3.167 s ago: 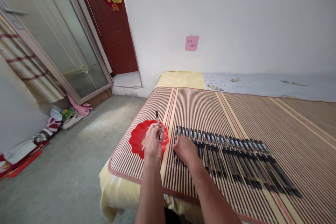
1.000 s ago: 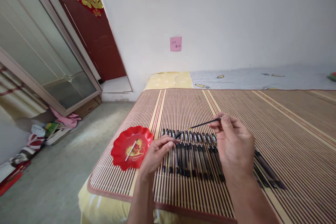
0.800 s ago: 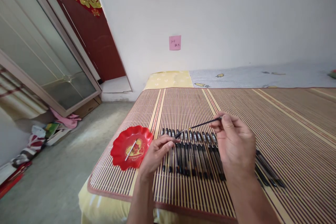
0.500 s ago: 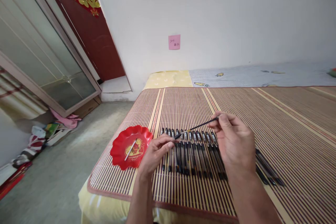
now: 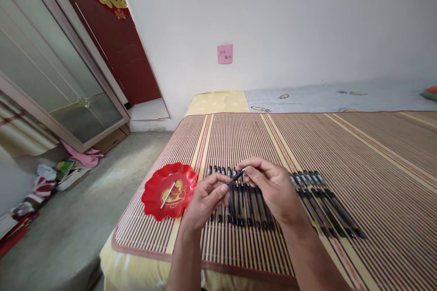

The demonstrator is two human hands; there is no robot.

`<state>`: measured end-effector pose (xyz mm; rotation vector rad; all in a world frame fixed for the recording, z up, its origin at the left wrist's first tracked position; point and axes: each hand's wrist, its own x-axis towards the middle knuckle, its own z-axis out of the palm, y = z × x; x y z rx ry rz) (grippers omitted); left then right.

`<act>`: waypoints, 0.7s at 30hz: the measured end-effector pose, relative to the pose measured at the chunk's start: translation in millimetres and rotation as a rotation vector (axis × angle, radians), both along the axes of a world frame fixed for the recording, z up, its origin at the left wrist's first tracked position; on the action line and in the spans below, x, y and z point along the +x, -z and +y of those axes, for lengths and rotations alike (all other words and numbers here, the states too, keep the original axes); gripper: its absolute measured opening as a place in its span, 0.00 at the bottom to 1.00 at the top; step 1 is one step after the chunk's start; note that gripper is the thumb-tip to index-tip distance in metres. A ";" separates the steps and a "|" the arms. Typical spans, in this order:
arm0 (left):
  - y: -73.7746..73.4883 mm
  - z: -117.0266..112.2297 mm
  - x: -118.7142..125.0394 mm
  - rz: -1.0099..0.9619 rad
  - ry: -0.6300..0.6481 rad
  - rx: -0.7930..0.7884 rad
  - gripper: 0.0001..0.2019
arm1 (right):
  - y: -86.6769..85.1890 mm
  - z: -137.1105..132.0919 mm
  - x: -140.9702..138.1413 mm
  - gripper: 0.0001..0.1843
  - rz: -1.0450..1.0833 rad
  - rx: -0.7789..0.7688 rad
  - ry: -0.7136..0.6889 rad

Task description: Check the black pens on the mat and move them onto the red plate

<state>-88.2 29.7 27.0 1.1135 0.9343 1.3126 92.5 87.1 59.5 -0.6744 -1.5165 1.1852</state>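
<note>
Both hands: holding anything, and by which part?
The left hand pinches a black pen part by its left end; right hand at its right end, grip unclear.

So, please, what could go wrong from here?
The thin black pen piece between the left hand and right hand might slip out. Either hand could disturb the closely laid row of pens. The left hand, near the red plate, may nudge it, rolling the white stick inside.

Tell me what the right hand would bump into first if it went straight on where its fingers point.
Probably the black pen piece, then the left hand holding it; depth there is hard to judge.
</note>
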 end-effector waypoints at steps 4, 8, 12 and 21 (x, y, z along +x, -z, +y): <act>0.1 -0.2 2.2 -0.046 0.072 0.000 0.13 | 11.6 5.2 -1.4 0.09 0.022 -0.076 -0.095; -0.8 -0.1 5.6 -0.076 0.122 -0.013 0.14 | 15.2 9.1 2.9 0.09 0.043 -0.093 -0.153; -1.9 0.2 9.3 -0.084 0.136 -0.017 0.15 | 16.0 11.7 5.5 0.10 0.052 -0.091 -0.145; 3.6 3.4 11.4 -0.086 0.147 -0.010 0.13 | 17.0 14.7 4.0 0.10 0.153 -0.191 -0.114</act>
